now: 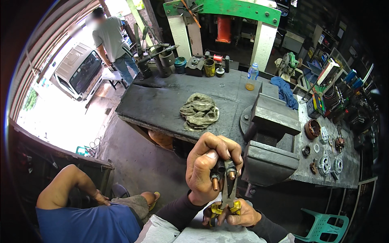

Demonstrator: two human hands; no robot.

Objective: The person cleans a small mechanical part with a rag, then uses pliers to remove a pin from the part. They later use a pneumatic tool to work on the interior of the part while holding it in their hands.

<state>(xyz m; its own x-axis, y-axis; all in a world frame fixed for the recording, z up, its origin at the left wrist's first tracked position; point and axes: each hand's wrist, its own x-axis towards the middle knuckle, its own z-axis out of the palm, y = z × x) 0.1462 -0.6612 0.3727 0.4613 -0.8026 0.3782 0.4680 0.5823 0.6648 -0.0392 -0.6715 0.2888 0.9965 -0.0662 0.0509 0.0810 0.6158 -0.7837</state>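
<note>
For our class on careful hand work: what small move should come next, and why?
Probably check the bite of the pliers before squeezing: the right hand holds their yellow handles and their jaws rise close to the two copper-coloured studs in the left hand, but whether they grip anything is hard to tell.

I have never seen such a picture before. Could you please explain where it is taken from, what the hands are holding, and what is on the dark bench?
There is no robot: these are a person's own bare hands. The picture comes from a wide fisheye camera worn on the head, looking down, so straight edges bend near the rim. The left hand holds a dark piece with two copper-coloured studs; the right hand grips yellow-handled pliers. On the dark bench are a crumpled rag, a bottle and a big vise.
</note>
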